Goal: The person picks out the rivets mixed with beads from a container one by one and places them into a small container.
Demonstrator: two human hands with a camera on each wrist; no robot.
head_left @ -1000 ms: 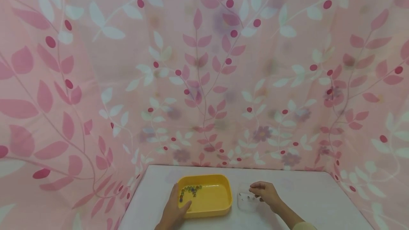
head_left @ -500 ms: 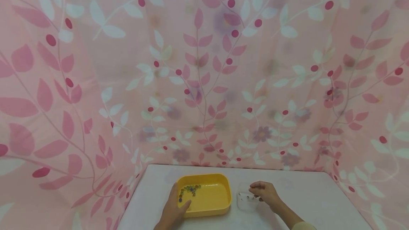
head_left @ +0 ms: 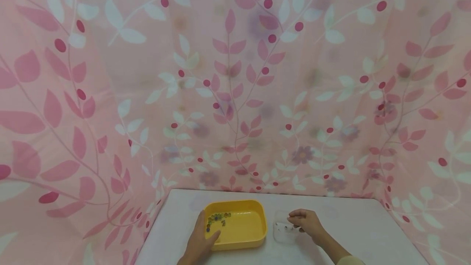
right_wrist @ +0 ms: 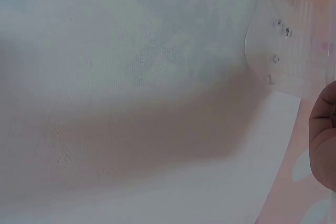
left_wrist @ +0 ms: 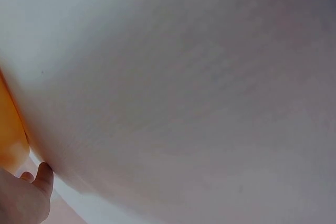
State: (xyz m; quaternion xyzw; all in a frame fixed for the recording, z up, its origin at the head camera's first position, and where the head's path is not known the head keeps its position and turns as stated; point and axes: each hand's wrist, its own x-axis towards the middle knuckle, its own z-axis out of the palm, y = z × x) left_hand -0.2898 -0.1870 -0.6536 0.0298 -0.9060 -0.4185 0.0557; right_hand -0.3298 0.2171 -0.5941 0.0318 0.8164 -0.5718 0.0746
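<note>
far backdrop (head_left: 235, 93): pink, printed with white and rose leaf sprigs, crimson dots, mauve flowers | tabletop (head_left: 353, 224): white, faint bluish print | left tray (head_left: 244, 227): plain yellow | marbles (head_left: 219, 216): green, blue, amber | right box (head_left: 284, 237): clear | near right sleeve (head_left: 349, 260): pale cream

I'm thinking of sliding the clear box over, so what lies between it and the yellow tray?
Only a narrow, bare strip of white tabletop separates the yellow tray from the clear box; the head view shows this.
</note>
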